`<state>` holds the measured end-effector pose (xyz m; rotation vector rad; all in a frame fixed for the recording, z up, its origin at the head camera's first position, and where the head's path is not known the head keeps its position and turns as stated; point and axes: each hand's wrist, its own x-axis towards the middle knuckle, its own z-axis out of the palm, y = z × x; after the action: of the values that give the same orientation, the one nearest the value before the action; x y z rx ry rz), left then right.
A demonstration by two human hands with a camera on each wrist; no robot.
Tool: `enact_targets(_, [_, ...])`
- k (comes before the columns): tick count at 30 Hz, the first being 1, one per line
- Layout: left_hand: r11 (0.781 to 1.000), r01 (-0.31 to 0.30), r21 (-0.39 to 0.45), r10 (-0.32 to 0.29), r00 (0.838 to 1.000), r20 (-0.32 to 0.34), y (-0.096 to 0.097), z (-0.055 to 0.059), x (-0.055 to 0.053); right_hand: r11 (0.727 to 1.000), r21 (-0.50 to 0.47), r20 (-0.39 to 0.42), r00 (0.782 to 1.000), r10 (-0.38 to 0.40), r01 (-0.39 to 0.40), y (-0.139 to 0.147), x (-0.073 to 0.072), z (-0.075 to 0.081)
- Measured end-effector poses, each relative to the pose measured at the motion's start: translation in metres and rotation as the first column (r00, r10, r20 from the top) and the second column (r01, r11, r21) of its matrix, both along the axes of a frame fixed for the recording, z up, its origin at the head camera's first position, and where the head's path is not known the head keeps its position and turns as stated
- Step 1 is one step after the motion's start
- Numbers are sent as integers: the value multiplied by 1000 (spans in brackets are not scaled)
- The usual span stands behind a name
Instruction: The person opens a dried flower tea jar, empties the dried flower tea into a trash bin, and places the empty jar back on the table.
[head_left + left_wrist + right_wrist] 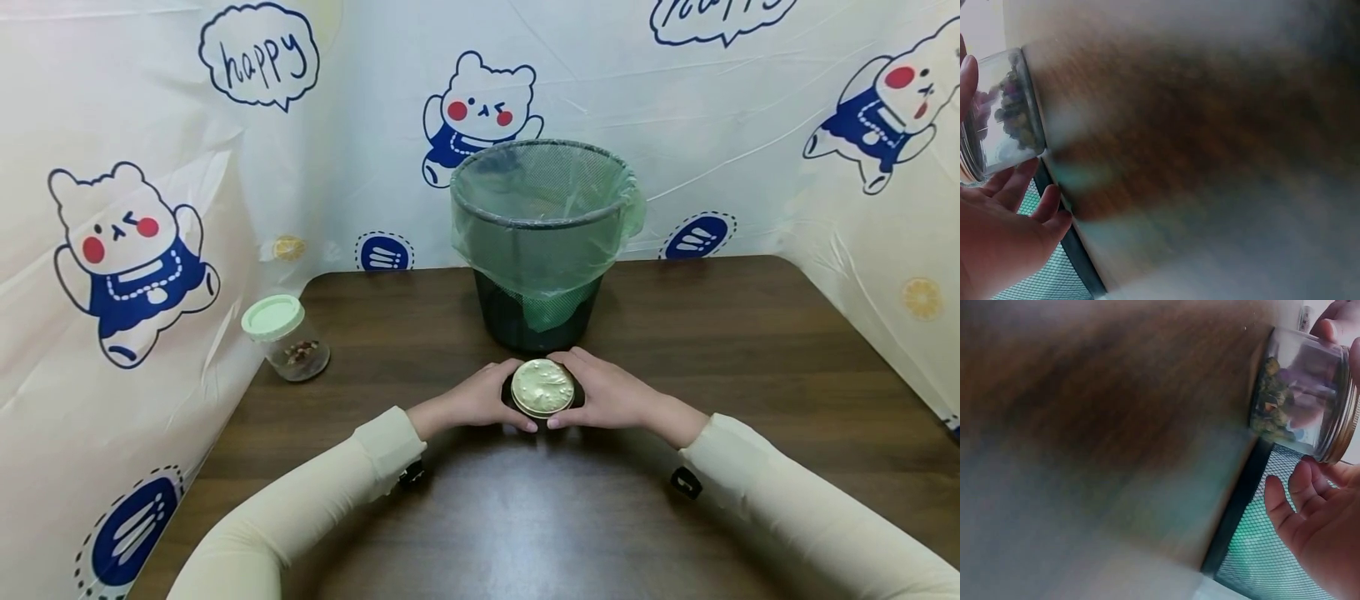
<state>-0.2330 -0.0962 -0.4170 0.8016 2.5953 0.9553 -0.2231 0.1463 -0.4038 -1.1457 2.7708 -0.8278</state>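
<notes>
A clear jar (1300,394) with a gold lid (542,387) stands upright on the table. Small dried pieces, greenish with some purple, lie in its bottom. From the left, my left hand (480,396) grips the jar near the lid, thumb at the front and fingers toward the back. My right hand (611,390) holds the opposite side the same way, the two thumb tips close together in front. In the left wrist view the jar (1007,112) shows between thumb and fingers, its base on the tabletop.
Just behind the hands stands a black mesh bin (536,321) lined with a green plastic bag (540,258). At the table's left edge is another clear jar (300,354) with a mint-green lid (273,317) and brownish contents. A printed cloth (360,150) hangs around the brown table (712,333).
</notes>
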Motion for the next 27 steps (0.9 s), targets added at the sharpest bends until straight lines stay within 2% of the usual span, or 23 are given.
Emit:
enact_targets(4, [1000,-6,5,6,1000,10,0,-1,-1,999,-50,29,1000,3,-2,-1,-2,-5])
enact_targets(9, [1000,18,12,-18,1000,-16,-1,-4,-3,996,-94,31,999,7,-4,-4,-3,-9])
enact_targets(14, [1000,23,12,-23,1000,-8,-2,-4,-5,992,-123,31,999,7,-4,-5,-4,-11])
enact_targets(27, [997,59,-47,-61,997,-47,0,-1,-12,978,-207,106,994,35,-12,-3,-8,-14])
